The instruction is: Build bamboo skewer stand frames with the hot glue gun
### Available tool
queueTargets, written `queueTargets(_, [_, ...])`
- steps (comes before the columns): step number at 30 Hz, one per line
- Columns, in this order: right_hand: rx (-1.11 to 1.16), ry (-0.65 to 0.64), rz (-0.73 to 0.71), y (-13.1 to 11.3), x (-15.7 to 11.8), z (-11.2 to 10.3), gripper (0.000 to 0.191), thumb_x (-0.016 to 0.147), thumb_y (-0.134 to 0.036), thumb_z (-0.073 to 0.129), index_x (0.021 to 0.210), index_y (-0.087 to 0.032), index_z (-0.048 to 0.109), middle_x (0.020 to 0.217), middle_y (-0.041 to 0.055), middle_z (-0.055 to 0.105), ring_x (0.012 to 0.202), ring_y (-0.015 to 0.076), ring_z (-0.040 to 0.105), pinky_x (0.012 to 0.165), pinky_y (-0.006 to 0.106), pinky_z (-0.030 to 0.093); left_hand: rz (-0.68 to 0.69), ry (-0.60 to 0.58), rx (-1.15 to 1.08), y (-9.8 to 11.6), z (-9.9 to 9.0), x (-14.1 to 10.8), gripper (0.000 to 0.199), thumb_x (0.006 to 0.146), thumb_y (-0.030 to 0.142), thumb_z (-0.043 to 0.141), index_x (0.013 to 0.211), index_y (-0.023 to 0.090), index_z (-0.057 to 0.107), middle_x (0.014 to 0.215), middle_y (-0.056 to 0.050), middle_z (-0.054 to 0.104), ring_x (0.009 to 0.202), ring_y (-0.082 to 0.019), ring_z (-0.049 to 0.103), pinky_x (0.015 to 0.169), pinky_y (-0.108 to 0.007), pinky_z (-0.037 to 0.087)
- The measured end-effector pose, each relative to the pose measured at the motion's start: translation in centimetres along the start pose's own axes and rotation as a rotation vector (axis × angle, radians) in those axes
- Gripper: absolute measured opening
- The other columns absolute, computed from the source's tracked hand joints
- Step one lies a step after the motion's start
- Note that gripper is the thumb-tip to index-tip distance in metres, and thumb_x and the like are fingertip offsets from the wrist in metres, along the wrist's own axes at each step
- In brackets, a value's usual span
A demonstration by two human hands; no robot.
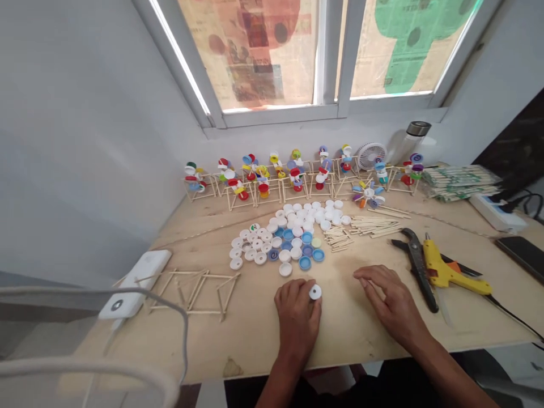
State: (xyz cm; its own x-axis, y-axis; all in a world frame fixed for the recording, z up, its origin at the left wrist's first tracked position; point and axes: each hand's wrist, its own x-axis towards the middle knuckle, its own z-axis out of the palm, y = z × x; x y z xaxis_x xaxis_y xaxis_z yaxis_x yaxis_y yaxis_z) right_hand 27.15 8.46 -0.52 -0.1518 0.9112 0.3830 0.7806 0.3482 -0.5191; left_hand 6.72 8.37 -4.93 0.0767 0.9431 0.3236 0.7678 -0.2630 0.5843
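Near the front of the wooden table, my left hand [297,317] grips a small white bottle cap [315,292] between thumb and fingers; a dark spot marks the cap's middle. To its right, my right hand [389,300] is just over the tabletop, thumb and fingertips drawn together in a pinch. Whatever is between those fingertips, if anything, is too small to make out. Beyond both hands lies a spread of loose white bottle caps [293,218] with several blue caps [305,262] at its near edge. Short wooden sticks [340,238] lie just right of the caps.
Cap wheels on stick frames [263,190] line the window side. Stick frames [212,294] lie left, by a white power strip [136,283] and grey cable. Right are pliers [419,272], a yellow glue gun [450,272], a phone [522,255], a small fan [372,156] and a bottle [410,144].
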Motion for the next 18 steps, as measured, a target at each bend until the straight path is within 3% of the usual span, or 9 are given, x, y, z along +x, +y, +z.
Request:
queueTargets(4, [-0.134,0.202,0.045,1.8,-2.6,-4.2,0.017,0.090,-0.026,0.047,0.098,-0.022,0.062,0.094,0.0048,0.069,0.093,0.0201,0.062,0.085,0.036,0.045,0.030,-0.009,0.047,-0.5,0.1,-0.1,0.028,0.078,0.015,0.059,0.104,0.021,0.063,0.099,-0.006,0.063,0.097,-0.024,0.053,0.090,-0.041,0.036])
queueTargets(9, [-0.486,0.304,0.169,7.6,-5.7,-8.1,0.027,0.089,-0.034,0.044,0.098,-0.017,0.062,0.096,0.0098,0.068,0.091,0.0239,0.062,0.081,0.038,0.047,0.061,-0.024,0.094,-1.0,0.4,-0.2,0.027,0.081,0.019,0.056,0.107,0.022,0.063,0.100,-0.007,0.063,0.099,-0.025,0.053,0.091,-0.042,0.035])
queueTargets(13, [-0.671,0.227,0.170,11.4,-7.4,-9.3,0.034,0.088,-0.033,0.041,0.108,-0.013,0.059,0.102,0.0125,0.066,0.094,0.0263,0.060,0.082,0.039,0.047,0.067,0.001,0.116,-1.0,0.5,-0.2,0.027,0.081,0.018,0.056,0.106,0.021,0.063,0.098,-0.007,0.063,0.096,-0.025,0.053,0.089,-0.041,0.036])
queueTargets(18, [-0.745,0.089,0.136,13.0,-7.3,-9.1,0.040,0.086,-0.031,0.041,0.120,-0.013,0.053,0.115,0.0128,0.061,0.102,0.0277,0.057,0.084,0.040,0.046,0.074,-0.025,0.149,-1.0,0.2,0.7,0.026,0.082,0.020,0.054,0.106,0.020,0.064,0.096,-0.007,0.063,0.095,-0.025,0.053,0.087,-0.041,0.037])
